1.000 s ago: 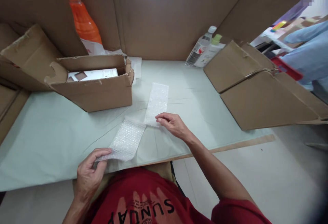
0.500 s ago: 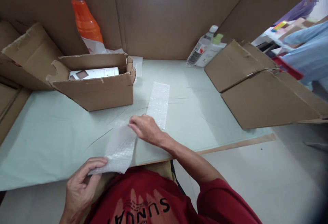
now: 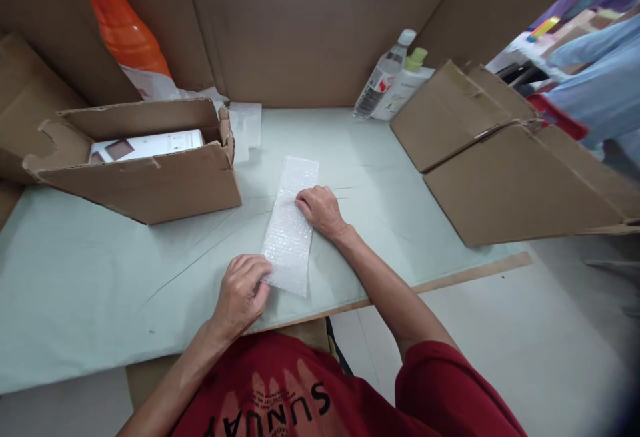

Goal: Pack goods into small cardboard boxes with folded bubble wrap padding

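A strip of clear bubble wrap (image 3: 291, 220) lies flat along the pale green table (image 3: 100, 270), pointing away from me. My left hand (image 3: 243, 292) rests with curled fingers on the strip's near left corner. My right hand (image 3: 320, 208) lies palm down on the strip's right edge near its middle, fingers pressed flat on it. An open cardboard box (image 3: 143, 174) with a white carton (image 3: 145, 145) inside stands to the left of the strip.
Flattened cardboard (image 3: 505, 157) lies at the right. Two plastic bottles (image 3: 393, 77) lean at the back wall, an orange bottle (image 3: 117, 24) stands back left. Cardboard walls surround the table. A person in light blue (image 3: 600, 84) is at the far right.
The bent bubble wrap strip has been laid out straight and flat. My left hand moved up from the table's edge onto its near corner; my right hand shifted onto its right edge.
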`<move>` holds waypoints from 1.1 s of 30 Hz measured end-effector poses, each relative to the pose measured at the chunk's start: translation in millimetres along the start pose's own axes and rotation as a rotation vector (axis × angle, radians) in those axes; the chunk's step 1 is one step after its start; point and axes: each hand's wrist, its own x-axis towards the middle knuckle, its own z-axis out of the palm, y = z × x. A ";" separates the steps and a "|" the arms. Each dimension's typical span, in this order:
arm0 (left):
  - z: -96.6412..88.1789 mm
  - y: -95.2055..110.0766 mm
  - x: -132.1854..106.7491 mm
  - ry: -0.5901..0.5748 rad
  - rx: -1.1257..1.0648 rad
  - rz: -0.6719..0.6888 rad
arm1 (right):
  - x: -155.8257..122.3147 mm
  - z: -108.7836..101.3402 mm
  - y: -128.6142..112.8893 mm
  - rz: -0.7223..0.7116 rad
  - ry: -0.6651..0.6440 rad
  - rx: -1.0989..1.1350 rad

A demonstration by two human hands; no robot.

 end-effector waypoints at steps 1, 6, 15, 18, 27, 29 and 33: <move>0.4 -1.6 -2.0 -0.010 -0.002 -0.012 | -1.4 3.7 1.4 -0.011 0.012 -0.022; -3.1 -0.9 -6.2 -0.014 -0.025 -0.046 | -11.4 -2.3 -4.4 -0.040 0.130 -0.100; -12.7 1.3 43.5 -0.124 -0.045 -0.102 | -18.8 -3.6 -10.4 -0.015 -0.108 0.279; -8.2 -9.5 82.0 -0.181 -0.023 -0.200 | -28.3 -21.1 -5.6 0.103 0.067 0.538; 25.5 -38.2 123.2 -0.222 0.039 -0.205 | -88.4 -54.0 -35.6 -0.009 0.187 0.374; 29.3 -41.2 117.9 -0.217 0.068 -0.196 | -91.7 -42.8 -40.1 -0.127 0.088 0.272; 37.5 -46.1 109.8 -0.200 0.115 -0.172 | -91.5 -24.7 -43.3 -0.271 -0.034 0.032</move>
